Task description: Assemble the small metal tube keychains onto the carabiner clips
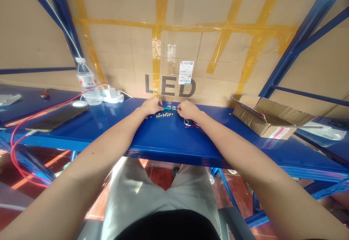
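Note:
My left hand (pixel 152 106) is closed in a pinch at the left end of a small, slim green item (pixel 167 108). At that item's other end, which looks silvery and pinkish, the fingers of my right hand (pixel 188 109) are pinched together. The item is too small to make out its exact kind. Just in front of it, several small gold-coloured metal pieces (pixel 164 115) lie in a row on the blue tabletop (pixel 163 134). Thin loop-shaped pieces in purple, red and silver (pixel 191 124) lie below my right wrist. Something small and dark is partly hidden beside my left wrist.
A water bottle (pixel 89 83), a white power strip (pixel 113 96) and a phone (pixel 57 119) with a red cable (pixel 54 105) are on the left. An open cardboard box (pixel 272 120) stands on the right. Behind the tabletop rises a big taped cardboard panel (pixel 122 58).

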A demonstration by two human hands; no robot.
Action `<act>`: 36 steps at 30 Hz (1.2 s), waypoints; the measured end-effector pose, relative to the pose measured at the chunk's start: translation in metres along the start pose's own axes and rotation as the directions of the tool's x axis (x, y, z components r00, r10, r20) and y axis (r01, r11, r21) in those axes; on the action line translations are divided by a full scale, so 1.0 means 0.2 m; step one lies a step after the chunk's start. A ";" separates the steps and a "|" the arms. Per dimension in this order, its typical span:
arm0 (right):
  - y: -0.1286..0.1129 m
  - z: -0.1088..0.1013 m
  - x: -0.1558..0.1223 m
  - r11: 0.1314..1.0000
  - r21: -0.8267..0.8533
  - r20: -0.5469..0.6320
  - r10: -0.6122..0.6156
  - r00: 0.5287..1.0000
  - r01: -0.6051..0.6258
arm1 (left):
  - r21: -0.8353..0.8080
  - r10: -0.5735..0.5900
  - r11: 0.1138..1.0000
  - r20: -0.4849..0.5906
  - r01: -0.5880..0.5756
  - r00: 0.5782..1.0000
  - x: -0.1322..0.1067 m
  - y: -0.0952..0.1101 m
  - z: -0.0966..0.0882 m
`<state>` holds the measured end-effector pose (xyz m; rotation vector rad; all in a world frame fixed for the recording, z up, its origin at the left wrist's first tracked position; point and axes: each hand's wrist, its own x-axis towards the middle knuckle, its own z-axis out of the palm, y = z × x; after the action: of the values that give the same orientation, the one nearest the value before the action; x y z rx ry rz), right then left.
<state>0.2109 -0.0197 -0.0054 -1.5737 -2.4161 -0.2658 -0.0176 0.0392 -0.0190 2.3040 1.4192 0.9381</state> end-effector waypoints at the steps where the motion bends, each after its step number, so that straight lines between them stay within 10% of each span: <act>1: 0.01 0.00 0.00 1.000 0.015 -0.002 0.012 1.000 -0.012 | 0.036 -0.013 0.999 0.007 0.013 1.000 -0.01 0.01 -0.02; 9: 0.15 -0.01 -0.03 0.937 0.330 -0.062 0.143 0.988 -0.115 | 0.410 -0.207 0.910 0.322 0.061 0.924 -0.09 0.14 -0.27; 16: 0.25 -0.01 -0.03 0.877 0.462 -0.099 0.200 0.975 -0.133 | 0.488 -0.257 0.873 0.438 0.012 0.861 -0.09 0.16 -0.29; 28: 0.23 -0.02 -0.04 0.849 0.489 -0.030 0.243 0.970 -0.198 | 0.340 -0.140 0.937 0.157 0.080 0.978 -0.10 0.16 -0.25; 36: 0.14 -0.01 -0.06 0.843 0.529 -0.015 0.116 0.993 -0.091 | 0.259 0.195 0.944 0.066 -0.205 0.979 -0.11 0.17 -0.18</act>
<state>0.2406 -0.0192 -0.0068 -1.4049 -2.1018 0.3574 -0.0235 -0.0001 0.0176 2.6897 1.3873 0.7905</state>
